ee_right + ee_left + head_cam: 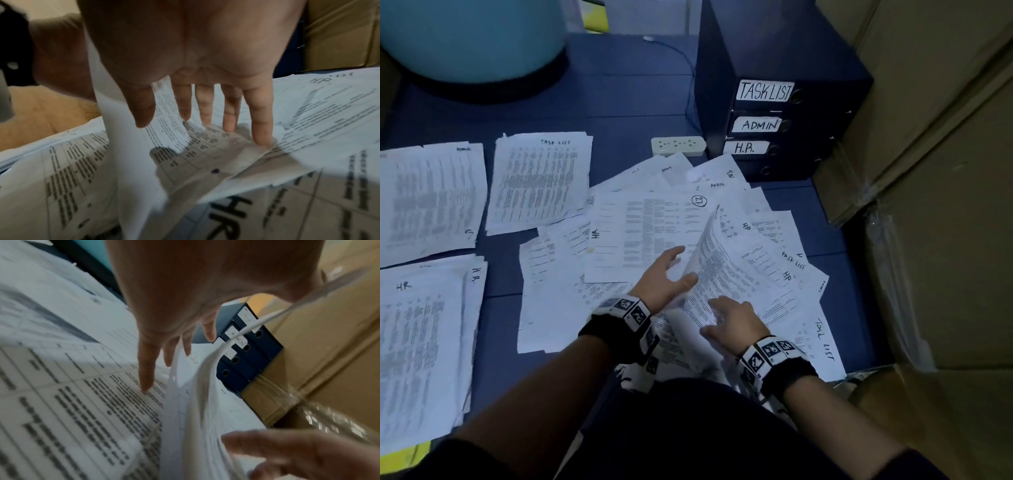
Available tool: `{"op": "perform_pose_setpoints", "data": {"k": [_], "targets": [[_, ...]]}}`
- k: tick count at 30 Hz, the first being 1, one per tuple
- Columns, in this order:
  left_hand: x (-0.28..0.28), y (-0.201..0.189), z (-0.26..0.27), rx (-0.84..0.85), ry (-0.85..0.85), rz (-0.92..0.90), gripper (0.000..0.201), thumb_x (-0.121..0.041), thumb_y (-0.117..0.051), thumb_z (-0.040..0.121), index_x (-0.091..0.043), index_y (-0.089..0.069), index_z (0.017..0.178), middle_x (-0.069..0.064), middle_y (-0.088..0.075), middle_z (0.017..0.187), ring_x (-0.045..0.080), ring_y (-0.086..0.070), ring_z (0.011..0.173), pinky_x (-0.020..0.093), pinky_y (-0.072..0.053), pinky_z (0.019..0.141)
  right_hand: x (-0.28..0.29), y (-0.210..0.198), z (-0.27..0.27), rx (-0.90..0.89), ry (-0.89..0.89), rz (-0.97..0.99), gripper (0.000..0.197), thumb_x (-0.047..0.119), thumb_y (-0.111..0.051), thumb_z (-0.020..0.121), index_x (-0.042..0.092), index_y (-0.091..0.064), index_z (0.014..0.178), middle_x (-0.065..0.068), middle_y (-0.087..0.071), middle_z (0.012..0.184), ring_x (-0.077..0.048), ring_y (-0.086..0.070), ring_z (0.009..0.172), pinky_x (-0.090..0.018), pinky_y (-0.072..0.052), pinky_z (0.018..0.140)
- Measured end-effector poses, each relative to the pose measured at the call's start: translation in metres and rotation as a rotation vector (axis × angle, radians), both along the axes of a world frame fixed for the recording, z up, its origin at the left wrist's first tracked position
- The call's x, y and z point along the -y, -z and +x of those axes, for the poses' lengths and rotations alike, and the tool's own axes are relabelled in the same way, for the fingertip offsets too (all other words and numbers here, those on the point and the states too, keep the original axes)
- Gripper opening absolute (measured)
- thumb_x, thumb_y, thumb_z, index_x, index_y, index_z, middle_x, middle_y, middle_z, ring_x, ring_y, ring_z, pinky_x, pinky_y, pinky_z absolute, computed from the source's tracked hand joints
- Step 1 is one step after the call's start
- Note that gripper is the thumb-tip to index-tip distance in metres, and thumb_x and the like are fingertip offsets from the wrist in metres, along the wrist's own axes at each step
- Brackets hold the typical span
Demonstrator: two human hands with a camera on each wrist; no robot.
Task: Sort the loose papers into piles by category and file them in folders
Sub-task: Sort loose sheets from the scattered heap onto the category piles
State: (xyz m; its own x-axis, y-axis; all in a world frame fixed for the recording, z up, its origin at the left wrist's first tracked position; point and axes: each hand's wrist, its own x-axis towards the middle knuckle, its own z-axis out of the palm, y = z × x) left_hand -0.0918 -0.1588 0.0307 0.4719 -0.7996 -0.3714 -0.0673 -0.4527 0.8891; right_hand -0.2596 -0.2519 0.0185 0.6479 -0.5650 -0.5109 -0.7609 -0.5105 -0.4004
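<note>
White printed sheet (717, 270) curling between left hand (661, 277) and right hand (736, 320), fingers straight.

A white power strip (678, 146) lies on the dark blue surface (619, 89), with a thin dark cable (681, 58) trailing away behind it toward the far edge. At the far left stands a large pale-blue rounded object (472, 37) on a black base (517, 82). Brown cardboard boxes (928, 171) are stacked along the right side, some wrapped in clear plastic film (883, 246). A yellow item (597, 15) shows at the top edge, too cropped to identify.
</note>
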Motion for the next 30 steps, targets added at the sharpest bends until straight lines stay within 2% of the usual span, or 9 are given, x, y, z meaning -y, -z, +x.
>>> {"op": "perform_pose_setpoints", "data": {"k": [3, 6, 9, 12, 16, 22, 25, 27, 30], "targets": [[0.0, 0.008, -0.004, 0.304, 0.087, 0.168, 0.068, -0.036, -0.078, 0.071, -0.02, -0.051, 0.131, -0.001, -0.032, 0.148, 0.016, -0.03, 0.137, 0.029, -0.027, 0.107, 0.0, 0.0, 0.004, -0.007, -0.038, 0.009, 0.051, 0.043, -0.067, 0.084, 0.025, -0.053, 0.13, 0.001, -0.055, 0.126, -0.025, -0.044, 0.123, -0.041, -0.047, 0.094], [-0.003, 0.011, -0.002, 0.533, 0.009, 0.189, 0.016, -0.009, -0.059, 0.085, -0.006, -0.068, 0.098, 0.01, -0.05, 0.136, 0.029, -0.046, 0.126, 0.039, -0.039, 0.102, 0.009, 0.005, 0.005, -0.022, -0.037, 0.075, 0.06, 0.046, -0.069, 0.082, 0.023, -0.052, 0.136, 0.002, -0.053, 0.139, -0.022, -0.047, 0.127, -0.041, -0.045, 0.101], [-0.008, -0.008, 0.008, 0.511, -0.129, 0.165, 0.015, -0.006, -0.051, 0.091, 0.0, -0.063, 0.098, 0.012, -0.063, 0.107, 0.031, -0.057, 0.104, 0.034, -0.045, 0.085, 0.024, -0.002, 0.007, 0.181, 0.166, 0.109, 0.072, 0.037, -0.073, 0.084, 0.017, -0.04, 0.145, -0.002, -0.043, 0.149, -0.021, -0.047, 0.13, -0.032, -0.041, 0.101], [-0.015, -0.033, 0.02, 0.334, -0.136, 0.041, 0.015, -0.011, -0.057, 0.093, -0.012, -0.067, 0.104, 0.001, -0.068, 0.099, 0.019, -0.063, 0.095, 0.028, -0.046, 0.087, 0.043, -0.021, 0.011, 0.371, 0.393, -0.072, 0.084, 0.033, -0.076, 0.082, 0.016, -0.03, 0.149, -0.003, -0.036, 0.151, -0.025, -0.035, 0.138, -0.041, -0.036, 0.109], [-0.022, -0.051, 0.042, 0.19, -0.254, -0.1, 0.015, -0.01, -0.067, 0.086, -0.025, -0.066, 0.087, -0.005, -0.067, 0.081, 0.009, -0.062, 0.074, 0.029, -0.05, 0.075, 0.055, -0.032, 0.022, 0.418, 0.324, 0.086, 0.022, 0.022, -0.062, 0.094, 0.013, -0.059, 0.114, -0.004, -0.063, 0.1, -0.023, -0.06, 0.094, -0.029, -0.045, 0.072], [-0.033, -0.037, 0.049, -0.004, -0.525, -0.028, 0.075, -0.02, -0.072, 0.084, -0.023, -0.029, 0.145, 0.005, -0.048, 0.129, 0.021, -0.055, 0.111, 0.035, -0.047, 0.091, 0.043, -0.021, 0.023, 0.744, 0.644, 0.474, 0.017, 0.007, -0.051, 0.099, 0.012, -0.063, 0.109, 0.015, -0.062, 0.061, 0.003, -0.053, 0.047, -0.016, -0.04, 0.048], [-0.031, -0.023, 0.043, 0.117, -0.342, 0.18, 0.052, -0.026, -0.065, 0.09, -0.011, -0.044, 0.135, 0.009, -0.053, 0.132, 0.031, -0.047, 0.128, 0.04, -0.04, 0.1, 0.04, -0.016, 0.02, 0.717, 0.621, 0.565, 0.019, 0.013, -0.053, 0.099, 0.016, -0.065, 0.113, 0.009, -0.07, 0.084, -0.001, -0.061, 0.065, -0.018, -0.046, 0.059], [-0.03, -0.019, 0.042, 0.175, -0.372, 0.183, 0.023, -0.018, -0.061, 0.091, -0.008, -0.059, 0.112, 0.013, -0.064, 0.109, 0.035, -0.059, 0.11, 0.04, -0.046, 0.089, 0.045, -0.014, 0.016, 0.668, 0.629, 0.552, 0.01, 0.016, -0.058, 0.097, 0.014, -0.065, 0.104, 0.0, -0.067, 0.086, -0.013, -0.059, 0.071, -0.027, -0.048, 0.065], [-0.035, -0.019, 0.045, 0.209, -0.453, 0.191, 0.025, -0.012, -0.059, 0.092, -0.005, -0.062, 0.116, 0.011, -0.067, 0.107, 0.03, -0.062, 0.1, 0.037, -0.048, 0.087, 0.066, -0.004, 0.001, 0.471, 0.643, 0.276, 0.026, 0.024, -0.068, 0.09, 0.013, -0.06, 0.111, -0.005, -0.063, 0.102, -0.026, -0.061, 0.093, -0.034, -0.048, 0.079]]}}
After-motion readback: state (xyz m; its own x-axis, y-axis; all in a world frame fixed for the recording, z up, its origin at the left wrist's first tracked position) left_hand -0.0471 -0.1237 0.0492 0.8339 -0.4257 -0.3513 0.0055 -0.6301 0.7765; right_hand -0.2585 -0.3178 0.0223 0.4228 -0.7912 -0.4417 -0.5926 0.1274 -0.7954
